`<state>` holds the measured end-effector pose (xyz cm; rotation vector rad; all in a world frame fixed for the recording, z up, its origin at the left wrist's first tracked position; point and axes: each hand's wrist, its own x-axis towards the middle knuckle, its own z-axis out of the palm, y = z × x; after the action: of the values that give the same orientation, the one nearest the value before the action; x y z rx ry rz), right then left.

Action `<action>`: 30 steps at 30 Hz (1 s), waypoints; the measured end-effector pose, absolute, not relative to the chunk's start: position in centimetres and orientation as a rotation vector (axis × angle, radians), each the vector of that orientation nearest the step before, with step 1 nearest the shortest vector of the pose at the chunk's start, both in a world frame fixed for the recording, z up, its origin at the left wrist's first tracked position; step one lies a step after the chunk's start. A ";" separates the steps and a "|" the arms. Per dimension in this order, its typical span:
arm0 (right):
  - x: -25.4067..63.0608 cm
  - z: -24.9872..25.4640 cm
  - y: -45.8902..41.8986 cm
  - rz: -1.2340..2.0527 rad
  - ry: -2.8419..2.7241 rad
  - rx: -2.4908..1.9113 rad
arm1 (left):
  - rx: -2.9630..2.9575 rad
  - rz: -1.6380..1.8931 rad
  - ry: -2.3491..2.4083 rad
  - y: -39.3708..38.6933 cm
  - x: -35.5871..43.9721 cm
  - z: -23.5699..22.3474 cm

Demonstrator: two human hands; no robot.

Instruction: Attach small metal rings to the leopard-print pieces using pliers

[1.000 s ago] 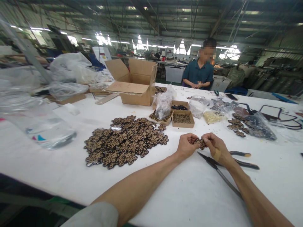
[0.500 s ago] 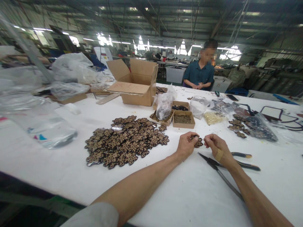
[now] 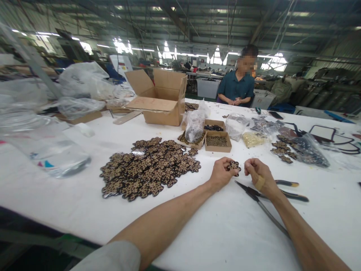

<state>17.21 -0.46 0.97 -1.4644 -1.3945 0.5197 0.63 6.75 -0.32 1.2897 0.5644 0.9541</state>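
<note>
My left hand (image 3: pixel 221 175) pinches a leopard-print, flower-shaped patch (image 3: pixel 234 166) with a dark edge, just above the white table. Close on its right, my right hand (image 3: pixel 261 176) has thumb and forefinger pressed together, apart from the patch; whatever is between them is too small to make out. A tan bandage wraps part of this hand. Under it lie pliers (image 3: pixel 254 192) with dark jaws and yellow-tipped handles, partly hidden by the hand and wrist. To the left spreads a large pile of matching patches (image 3: pixel 152 169).
Small boxes of brass-coloured studs (image 3: pixel 217 141) and black pieces (image 3: pixel 214 127) stand ahead, beside a plastic bag (image 3: pixel 194 126). Behind them is an open carton (image 3: pixel 163 114). A clear water jug (image 3: pixel 60 162) stands left. Bagged parts (image 3: pixel 311 150) lie right. Across the table sits a person (image 3: pixel 237 88).
My left hand has turned the patch so that its printed face shows more fully. The right hand has drawn slightly away from it, still pinched. The camera view has shifted a little.
</note>
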 end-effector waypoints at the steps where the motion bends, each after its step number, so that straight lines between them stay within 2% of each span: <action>1: 17.3 0.9 -0.4 0.515 -1.395 -1.470 | 1.308 0.955 0.567 6.8 0.6 -0.4; 9: 17.3 0.9 -0.4 0.490 -1.411 -1.491 | 1.432 0.964 0.497 6.8 0.6 -0.2; 30: 16.7 1.5 -0.5 0.492 -1.410 -1.387 | 1.148 0.760 0.391 6.2 0.7 0.1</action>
<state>16.72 -0.53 1.51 -1.3869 -1.4097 0.4917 0.73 6.22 0.08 1.1478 0.3913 0.7603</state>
